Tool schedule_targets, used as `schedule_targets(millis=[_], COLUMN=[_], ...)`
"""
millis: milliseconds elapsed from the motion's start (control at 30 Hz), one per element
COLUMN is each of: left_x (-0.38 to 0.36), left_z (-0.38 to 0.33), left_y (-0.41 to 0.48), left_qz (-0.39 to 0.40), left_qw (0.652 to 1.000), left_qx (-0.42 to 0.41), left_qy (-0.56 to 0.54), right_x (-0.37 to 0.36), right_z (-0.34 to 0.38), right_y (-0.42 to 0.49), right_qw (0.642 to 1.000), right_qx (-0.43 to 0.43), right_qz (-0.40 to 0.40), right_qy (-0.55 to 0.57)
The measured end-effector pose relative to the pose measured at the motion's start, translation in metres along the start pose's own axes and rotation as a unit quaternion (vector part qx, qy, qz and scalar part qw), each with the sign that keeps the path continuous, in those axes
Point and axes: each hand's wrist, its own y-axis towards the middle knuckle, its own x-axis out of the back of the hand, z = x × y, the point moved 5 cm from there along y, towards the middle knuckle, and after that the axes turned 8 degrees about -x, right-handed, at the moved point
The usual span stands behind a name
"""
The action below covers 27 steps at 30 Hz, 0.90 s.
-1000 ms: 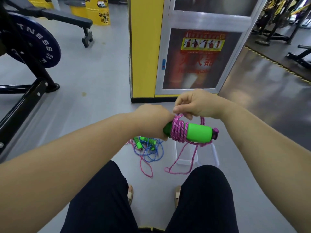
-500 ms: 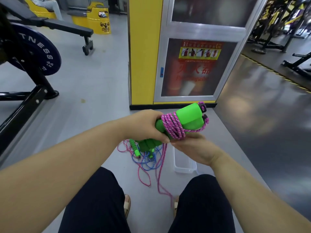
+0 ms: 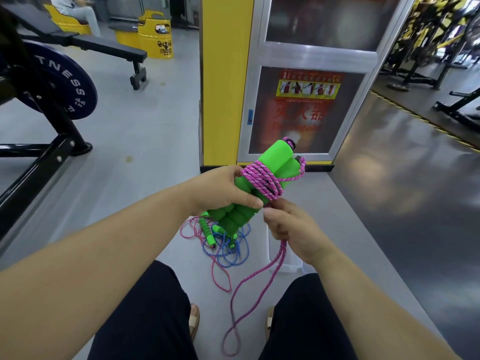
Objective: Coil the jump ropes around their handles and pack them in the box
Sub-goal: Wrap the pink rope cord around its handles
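A seated person's left hand (image 3: 223,189) gripped the paired green handles (image 3: 276,162), tilted upward above the knees and wound with pink rope (image 3: 262,181). The right hand (image 3: 293,229) pinched its loose strand, which trailed to the gym floor (image 3: 155,126) (a clear box (image 3: 292,267) lay partly hidden below, near a blue rope (image 3: 228,252)).

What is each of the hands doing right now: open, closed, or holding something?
Left hand: grips the green handles.
Right hand: pinches the pink rope.
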Motion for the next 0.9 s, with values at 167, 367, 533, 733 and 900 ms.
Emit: schedule_targets(millis=[167,367,533,733,900], left_x=[-0.011,-0.012,-0.024,-0.017,0.021], left_z=[-0.009,-0.001,0.021,0.031,0.020], left_y=[0.004,-0.004,-0.016,-0.009,-0.002], left_qz=[-0.024,-0.002,0.044,-0.078,-0.162], left_qw=[0.993,0.999,0.988,0.989,0.972], left_qx=[-0.027,0.022,0.080,0.067,0.019], left_qy=[0.114,-0.044,-0.126,-0.107,0.167], right_x=[-0.003,-0.008,0.002,0.001,0.013], right_z=[-0.014,-0.011,-0.014,-0.018,-0.022], right_y=[0.005,0.005,0.005,0.008,-0.002], right_qw=[0.985,0.963,0.953,0.978,0.984], right_qx=[-0.029,-0.015,-0.024,-0.065,-0.109], right_qz=[-0.095,-0.121,-0.163,-0.138,-0.086], right_qy=[0.141,0.240,0.253,0.142,-0.111])
